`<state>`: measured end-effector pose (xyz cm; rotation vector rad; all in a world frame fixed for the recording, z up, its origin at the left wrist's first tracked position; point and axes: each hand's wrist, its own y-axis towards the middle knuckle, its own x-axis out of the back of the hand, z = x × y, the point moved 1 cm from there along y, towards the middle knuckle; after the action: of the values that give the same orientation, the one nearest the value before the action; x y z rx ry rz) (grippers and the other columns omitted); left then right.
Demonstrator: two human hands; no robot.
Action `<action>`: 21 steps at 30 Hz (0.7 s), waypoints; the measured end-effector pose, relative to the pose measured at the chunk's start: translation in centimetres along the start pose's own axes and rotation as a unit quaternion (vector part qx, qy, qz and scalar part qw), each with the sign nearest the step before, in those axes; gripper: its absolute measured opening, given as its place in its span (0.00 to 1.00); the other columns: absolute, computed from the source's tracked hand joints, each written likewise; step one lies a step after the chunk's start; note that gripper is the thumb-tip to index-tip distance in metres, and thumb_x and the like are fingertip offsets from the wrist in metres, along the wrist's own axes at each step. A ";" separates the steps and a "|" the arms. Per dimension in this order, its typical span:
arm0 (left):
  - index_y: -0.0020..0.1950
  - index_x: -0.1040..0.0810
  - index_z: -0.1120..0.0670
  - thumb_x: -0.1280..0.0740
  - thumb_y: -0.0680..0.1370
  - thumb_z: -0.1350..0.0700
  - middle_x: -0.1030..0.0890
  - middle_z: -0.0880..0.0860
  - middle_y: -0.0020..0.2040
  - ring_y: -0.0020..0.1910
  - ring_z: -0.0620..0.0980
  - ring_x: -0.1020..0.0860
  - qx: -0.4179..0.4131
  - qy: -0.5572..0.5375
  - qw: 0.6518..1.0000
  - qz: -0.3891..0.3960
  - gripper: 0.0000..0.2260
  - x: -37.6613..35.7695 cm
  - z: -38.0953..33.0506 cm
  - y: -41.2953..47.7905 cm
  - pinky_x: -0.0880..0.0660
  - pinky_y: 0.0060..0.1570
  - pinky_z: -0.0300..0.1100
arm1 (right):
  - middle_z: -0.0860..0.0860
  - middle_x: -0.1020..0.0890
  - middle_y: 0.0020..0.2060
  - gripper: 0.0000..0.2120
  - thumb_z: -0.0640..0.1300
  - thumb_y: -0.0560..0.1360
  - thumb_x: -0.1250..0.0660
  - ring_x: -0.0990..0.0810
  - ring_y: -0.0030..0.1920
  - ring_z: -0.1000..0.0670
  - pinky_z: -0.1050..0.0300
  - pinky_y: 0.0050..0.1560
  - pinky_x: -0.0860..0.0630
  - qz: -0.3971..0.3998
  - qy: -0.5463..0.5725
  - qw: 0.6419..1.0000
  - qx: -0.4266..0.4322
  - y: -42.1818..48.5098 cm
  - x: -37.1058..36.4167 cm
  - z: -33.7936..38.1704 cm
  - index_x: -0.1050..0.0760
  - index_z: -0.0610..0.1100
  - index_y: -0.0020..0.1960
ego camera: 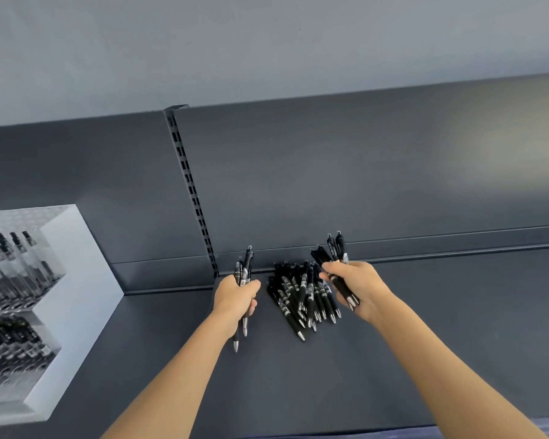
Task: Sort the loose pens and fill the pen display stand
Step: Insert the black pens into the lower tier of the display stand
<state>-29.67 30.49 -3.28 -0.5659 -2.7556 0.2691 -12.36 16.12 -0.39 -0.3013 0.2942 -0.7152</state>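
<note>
On the dark shelf [441, 343]: a pile of black pens [298, 296] lies between the two hands
Left hand [235, 297]: curled round a few pens [247, 264], tips down
Right hand [358, 285]: holds a bunch of pens [338, 248]
Pen stand [64, 312]: far left, with rows of pens inside

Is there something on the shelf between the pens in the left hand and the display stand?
Nothing visible. Only bare shelf lies between the left hand with its pens and the stand at far left. The loose pile lies on the other side.
</note>
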 end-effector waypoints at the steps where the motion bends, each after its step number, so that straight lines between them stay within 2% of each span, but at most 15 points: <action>1: 0.43 0.30 0.59 0.34 0.74 0.61 0.27 0.54 0.34 0.26 0.47 0.28 0.012 -0.028 1.000 0.003 0.05 0.2 -0.2 -0.3 0.30 0.24 0.37 | 0.47 0.17 0.36 0.05 0.39 0.73 0.29 0.28 0.29 0.53 0.62 0.27 0.32 0.015 0.006 1.000 0.002 -0.1 -0.3 -0.2 0.22 0.37 0.45; 4: 0.42 0.30 0.59 0.33 0.75 0.61 0.28 0.53 0.33 0.26 0.47 0.29 0.022 -0.068 0.997 0.020 0.06 0.7 -0.6 -1.5 0.31 0.23 0.37 | 0.46 0.21 0.34 0.07 0.36 0.71 0.28 0.34 0.27 0.54 0.64 0.21 0.38 0.044 0.036 0.998 0.003 -0.6 -1.8 -0.8 0.21 0.34 0.46; 7: 0.42 0.29 0.59 0.31 0.75 0.60 0.28 0.53 0.33 0.25 0.46 0.32 0.002 -0.102 0.994 0.050 0.07 1.5 -0.8 -3.1 0.33 0.23 0.37 | 0.45 0.27 0.33 0.09 0.33 0.67 0.26 0.35 0.26 0.53 0.64 0.20 0.39 0.056 0.053 0.997 0.010 -1.4 -3.5 -1.5 0.24 0.36 0.44; 11: 0.51 0.25 0.63 0.29 0.75 0.58 0.17 0.55 0.41 0.26 0.47 0.33 -0.016 -0.116 0.991 0.067 0.11 3.4 -1.2 -5.0 0.33 0.26 0.37 | 0.49 0.31 0.26 0.10 0.33 0.68 0.27 0.37 0.22 0.53 0.64 0.20 0.39 0.064 0.042 0.997 0.026 -3.0 -6.4 -1.7 0.28 0.39 0.39; 14: 0.52 0.25 0.64 0.30 0.76 0.57 0.14 0.53 0.43 0.26 0.48 0.33 -0.044 -0.081 0.992 0.090 0.12 5.3 -1.2 -5.8 0.31 0.28 0.37 | 0.49 0.31 0.25 0.10 0.32 0.69 0.28 0.37 0.23 0.53 0.63 0.21 0.39 0.070 0.059 0.995 0.042 -4.1 -8.7 -1.8 0.28 0.40 0.39; 16: 0.53 0.25 0.64 0.31 0.77 0.55 0.14 0.54 0.41 0.30 0.52 0.31 -0.061 -0.064 0.990 0.114 0.13 6.8 -0.9 -6.4 0.31 0.30 0.38 | 0.49 0.31 0.26 0.09 0.32 0.69 0.28 0.36 0.24 0.53 0.63 0.21 0.38 0.071 0.060 0.994 0.053 -4.8 -10.4 -1.9 0.28 0.40 0.38; 18: 0.52 0.25 0.63 0.31 0.77 0.55 0.16 0.53 0.35 0.34 0.55 0.30 -0.068 -0.065 0.986 0.138 0.12 8.3 -0.5 -7.0 0.32 0.30 0.39 | 0.50 0.30 0.25 0.08 0.33 0.69 0.28 0.36 0.22 0.54 0.64 0.21 0.37 0.067 0.067 0.994 0.059 -5.6 -12.3 -2.2 0.27 0.39 0.41; 19: 0.51 0.26 0.63 0.31 0.76 0.56 0.18 0.52 0.31 0.33 0.54 0.30 -0.070 -0.065 0.984 0.147 0.10 9.2 -0.3 -7.3 0.33 0.28 0.39 | 0.50 0.31 0.26 0.07 0.33 0.70 0.28 0.36 0.22 0.55 0.64 0.20 0.37 0.063 0.074 0.993 0.061 -6.0 -13.4 -2.5 0.26 0.37 0.44; 21: 0.46 0.26 0.60 0.29 0.75 0.58 0.24 0.50 0.27 0.26 0.48 0.32 -0.073 -0.055 0.984 0.152 0.08 10.9 0.3 -7.8 0.33 0.27 0.38 | 0.49 0.30 0.26 0.13 0.33 0.70 0.29 0.36 0.22 0.55 0.64 0.20 0.37 0.053 0.085 0.993 0.066 -7.0 -15.6 -3.2 0.24 0.31 0.53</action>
<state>-42.05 27.89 1.19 -1.0424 -2.8032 0.1702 -28.87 21.19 1.78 -0.0971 0.4199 -0.6530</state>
